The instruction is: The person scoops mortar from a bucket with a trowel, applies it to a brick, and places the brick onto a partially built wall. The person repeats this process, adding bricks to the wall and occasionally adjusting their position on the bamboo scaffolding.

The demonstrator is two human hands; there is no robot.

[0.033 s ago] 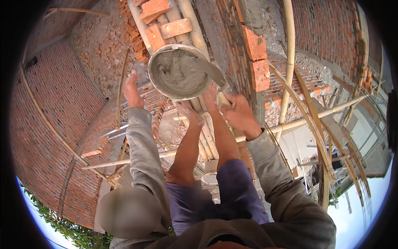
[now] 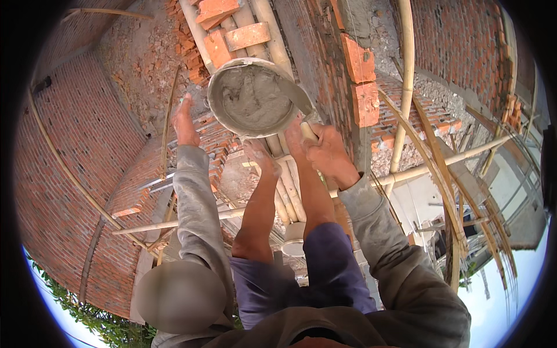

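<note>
My right hand (image 2: 329, 152) is closed round the pale handle of a trowel (image 2: 297, 97). The trowel's mortar-coated blade slants across the right rim of a round bucket (image 2: 212, 110), its tip end over the wet grey mortar (image 2: 249, 98) inside. To the left of the bucket, apart from it, my left hand (image 2: 185, 124) is held out with its fingers stretched and nothing visible in it. My bare feet stand on bamboo poles (image 2: 288, 191) just below the bucket.
Loose bricks (image 2: 248, 36) lie on the poles beyond the bucket. To the right runs a brick wall with two bricks (image 2: 365, 104) on top beside a taut string. An upright bamboo pole (image 2: 404, 93) and a crossing pole (image 2: 458, 156) stand right; another pail (image 2: 293, 239) is below.
My right hand and the trowel have shifted slightly up and left, toward the bucket. My left hand stays nearly where it was.
</note>
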